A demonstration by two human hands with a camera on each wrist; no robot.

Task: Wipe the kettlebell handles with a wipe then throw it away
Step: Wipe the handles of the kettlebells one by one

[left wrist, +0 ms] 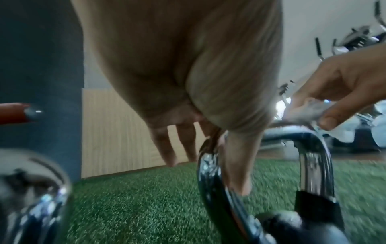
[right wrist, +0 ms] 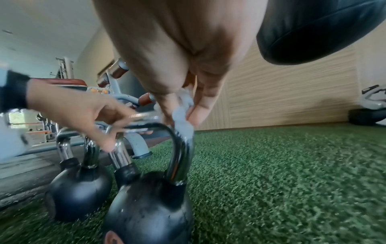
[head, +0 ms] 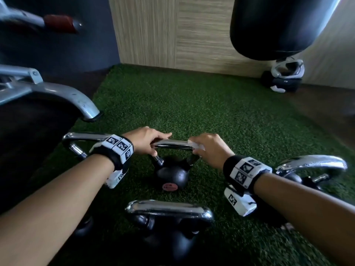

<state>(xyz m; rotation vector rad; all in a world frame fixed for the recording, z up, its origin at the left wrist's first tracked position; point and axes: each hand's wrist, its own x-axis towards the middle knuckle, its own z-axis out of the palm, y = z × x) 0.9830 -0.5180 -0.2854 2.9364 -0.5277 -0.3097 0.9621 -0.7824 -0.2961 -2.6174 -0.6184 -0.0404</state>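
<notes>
A black kettlebell (head: 171, 175) with a chrome handle (head: 172, 144) stands on the green turf in the middle. My left hand (head: 160, 143) grips the handle's left end, index finger along the top and thumb (left wrist: 240, 165) down the bend. My right hand (head: 199, 148) pinches a white wipe (head: 196, 145) against the handle's right bend. The right wrist view shows the wipe (right wrist: 183, 123) bunched between thumb and fingers, pressed on the chrome curve (right wrist: 180, 156). In the left wrist view the wipe (left wrist: 303, 113) sits on top of the handle (left wrist: 309, 142).
Three more chrome-handled kettlebells stand around: one near me (head: 169, 210), one at the left (head: 76, 140), one at the right (head: 311, 165). A grey machine leg (head: 76, 100) is at the left. A black punching bag (head: 278, 25) hangs upper right, above gear (head: 286, 77) by the wall.
</notes>
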